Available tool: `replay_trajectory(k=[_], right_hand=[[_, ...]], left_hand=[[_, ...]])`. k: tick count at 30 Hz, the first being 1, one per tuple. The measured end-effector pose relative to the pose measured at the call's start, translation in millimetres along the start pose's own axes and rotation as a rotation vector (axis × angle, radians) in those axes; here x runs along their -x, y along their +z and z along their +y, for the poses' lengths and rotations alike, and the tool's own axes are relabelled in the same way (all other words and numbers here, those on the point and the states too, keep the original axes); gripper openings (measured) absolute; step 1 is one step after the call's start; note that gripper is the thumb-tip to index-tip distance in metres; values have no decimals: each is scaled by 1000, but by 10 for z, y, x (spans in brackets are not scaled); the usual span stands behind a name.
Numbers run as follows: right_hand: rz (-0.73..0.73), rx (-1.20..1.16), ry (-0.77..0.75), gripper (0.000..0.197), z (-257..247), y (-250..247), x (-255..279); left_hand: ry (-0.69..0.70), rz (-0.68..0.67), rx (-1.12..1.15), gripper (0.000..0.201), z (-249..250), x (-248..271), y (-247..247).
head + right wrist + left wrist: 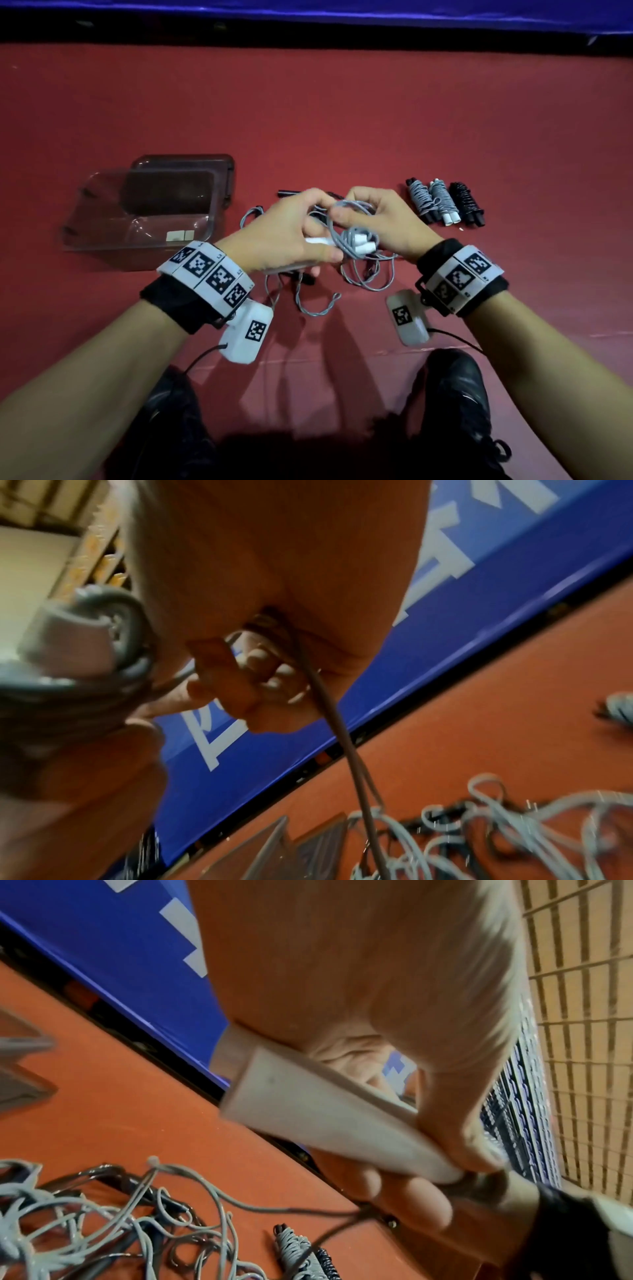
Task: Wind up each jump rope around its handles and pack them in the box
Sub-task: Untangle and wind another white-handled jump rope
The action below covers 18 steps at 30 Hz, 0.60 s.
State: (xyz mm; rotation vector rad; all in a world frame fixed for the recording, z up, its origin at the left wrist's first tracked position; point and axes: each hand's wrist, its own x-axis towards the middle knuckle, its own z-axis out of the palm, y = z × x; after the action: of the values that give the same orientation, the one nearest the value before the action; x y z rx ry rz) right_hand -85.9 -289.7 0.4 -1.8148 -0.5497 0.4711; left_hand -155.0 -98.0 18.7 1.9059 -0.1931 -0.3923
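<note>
1. While both hands hover together over the red floor, I'm holding the white handles (356,244) of a grey jump rope (346,219); my left hand (291,233) is wrapped around the white handles from below, fingers curled tight on them, as the left wrist view shows.
2. My right hand (383,222) sits just beside the left, fingers pinching a loop of the grey cord, feeding it around the handle ends. A few turns look laid on already; most of the cord hangs loose beneath my hands.
3. Progress check: just beyond my right hand, three wound bundles (445,202) lie side by side, two grey and one black. Those look finished but not packed.
4. Beyond my left hand, well off to its outer side, the clear box (102,236) stands open with its lid (226,178) propped behind it. I see no rope inside, only a small label on its floor.
5. Directly under both hands a tangled pile of cords (318,294) waits, grey mixed with dark. How many ropes that makes, I can't tell.
6. My call: roughly the middle of the job. The winding in hand needs finishing, the pile needs sorting and winding, and then every bundle has to go into the box.
</note>
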Motion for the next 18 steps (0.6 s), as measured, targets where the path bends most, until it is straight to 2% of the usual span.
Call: replay_trajectory(k=[1,3,6,10,14,18], right_hand=[[7,-34,40,20,68,33,0],[-24,-63,148,32,217,101,25],[-181,-142,266,40,317,188,65],[-331,-120,276,48,203,270,90],[-302,-149,259,71,243,259,102],[-246,-117,219,81,334,280,113]], left_hand=[[7,55,36,53,17,-3,-32],[18,160,122,55,50,-18,-115],[27,191,143,57,49,-30,-175],[72,206,210,63,0,4,-136],[115,179,265,67,-4,-14,-73],[98,217,259,46,-21,-35,-65]])
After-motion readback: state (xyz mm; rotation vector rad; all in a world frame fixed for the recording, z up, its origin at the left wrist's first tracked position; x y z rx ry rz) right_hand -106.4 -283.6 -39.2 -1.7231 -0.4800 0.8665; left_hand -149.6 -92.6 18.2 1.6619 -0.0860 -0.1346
